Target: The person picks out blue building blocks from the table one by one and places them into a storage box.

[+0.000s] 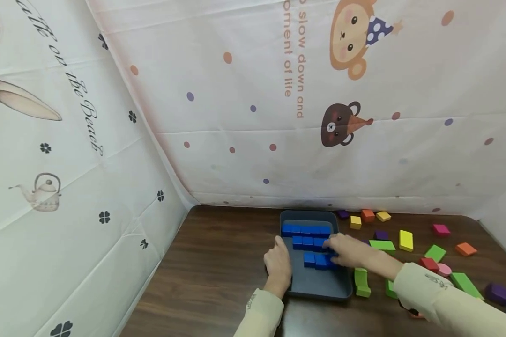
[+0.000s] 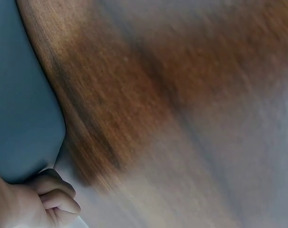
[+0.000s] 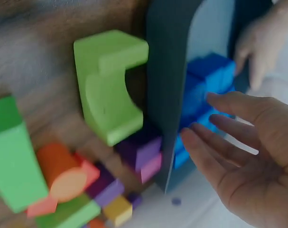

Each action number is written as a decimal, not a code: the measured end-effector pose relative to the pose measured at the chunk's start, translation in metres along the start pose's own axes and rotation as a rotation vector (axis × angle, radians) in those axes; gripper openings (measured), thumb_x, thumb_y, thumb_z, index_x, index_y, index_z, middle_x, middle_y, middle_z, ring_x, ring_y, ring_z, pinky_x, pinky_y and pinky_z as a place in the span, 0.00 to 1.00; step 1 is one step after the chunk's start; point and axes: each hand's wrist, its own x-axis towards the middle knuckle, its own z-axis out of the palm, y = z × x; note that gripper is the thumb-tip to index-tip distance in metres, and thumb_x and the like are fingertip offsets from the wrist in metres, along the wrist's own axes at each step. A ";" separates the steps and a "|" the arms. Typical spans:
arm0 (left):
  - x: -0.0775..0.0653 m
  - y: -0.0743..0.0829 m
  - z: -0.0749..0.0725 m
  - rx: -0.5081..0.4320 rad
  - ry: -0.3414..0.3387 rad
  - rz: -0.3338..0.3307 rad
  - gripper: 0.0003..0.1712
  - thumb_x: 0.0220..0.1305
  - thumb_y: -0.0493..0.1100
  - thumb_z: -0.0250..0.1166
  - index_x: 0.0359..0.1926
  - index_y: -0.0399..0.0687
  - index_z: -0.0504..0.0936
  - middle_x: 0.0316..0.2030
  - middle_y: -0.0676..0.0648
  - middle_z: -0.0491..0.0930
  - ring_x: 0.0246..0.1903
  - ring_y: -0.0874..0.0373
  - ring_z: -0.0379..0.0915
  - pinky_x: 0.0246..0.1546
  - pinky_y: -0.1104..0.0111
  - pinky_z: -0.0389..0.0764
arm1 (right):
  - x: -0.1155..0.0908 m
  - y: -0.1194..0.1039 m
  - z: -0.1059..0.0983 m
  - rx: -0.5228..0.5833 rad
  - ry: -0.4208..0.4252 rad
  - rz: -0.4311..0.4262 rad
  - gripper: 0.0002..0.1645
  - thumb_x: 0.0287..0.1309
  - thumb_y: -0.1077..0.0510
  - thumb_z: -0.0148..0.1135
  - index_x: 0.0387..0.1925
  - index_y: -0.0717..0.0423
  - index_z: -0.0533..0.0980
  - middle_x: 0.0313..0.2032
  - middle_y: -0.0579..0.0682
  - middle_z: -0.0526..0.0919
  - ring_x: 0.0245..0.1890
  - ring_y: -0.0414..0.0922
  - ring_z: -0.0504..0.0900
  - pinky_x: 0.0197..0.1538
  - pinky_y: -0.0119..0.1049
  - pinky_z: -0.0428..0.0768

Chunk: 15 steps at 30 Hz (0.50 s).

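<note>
A dark grey tray (image 1: pixel 320 285) lies on the table with blue blocks set in three rows: a far row (image 1: pixel 305 230), a middle row (image 1: pixel 307 243) and a near row (image 1: pixel 320 260). My left hand (image 1: pixel 278 264) grips the tray's left edge, its fingers curled at the rim in the left wrist view. Over the right ends of the nearer rows is my right hand (image 1: pixel 352 250). In the right wrist view its fingers (image 3: pixel 205 149) are spread and relaxed beside the blue blocks (image 3: pixel 212 71), with no block pinched between them.
Loose coloured blocks lie right of the tray, among them a light green arch block (image 1: pixel 361 283), a yellow block (image 1: pixel 406 240), a red block (image 1: pixel 429 265) and a purple block (image 1: pixel 501 294). Brown wooden table (image 1: pixel 211 267) extends to the left. A printed cloth (image 1: pixel 236 164) hangs behind it.
</note>
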 end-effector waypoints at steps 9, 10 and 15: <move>0.012 -0.021 -0.006 -0.097 -0.054 -0.047 0.17 0.67 0.40 0.66 0.44 0.43 0.65 0.25 0.43 0.85 0.25 0.51 0.85 0.23 0.61 0.80 | -0.042 0.059 -0.058 -0.003 0.120 0.100 0.10 0.63 0.64 0.66 0.45 0.62 0.84 0.41 0.55 0.89 0.34 0.42 0.85 0.36 0.42 0.85; 0.013 -0.023 -0.006 -0.102 -0.062 -0.051 0.17 0.67 0.40 0.66 0.44 0.43 0.65 0.25 0.42 0.85 0.25 0.51 0.85 0.23 0.61 0.80 | -0.049 0.069 -0.062 0.005 0.111 0.135 0.11 0.63 0.64 0.65 0.46 0.63 0.83 0.41 0.56 0.89 0.32 0.41 0.84 0.34 0.41 0.84; 0.018 -0.029 -0.005 -0.102 -0.086 -0.070 0.19 0.66 0.41 0.68 0.45 0.42 0.65 0.25 0.43 0.84 0.24 0.52 0.84 0.23 0.61 0.80 | -0.091 0.118 -0.072 0.013 0.053 0.289 0.13 0.65 0.62 0.62 0.46 0.68 0.82 0.40 0.61 0.88 0.33 0.46 0.85 0.35 0.46 0.85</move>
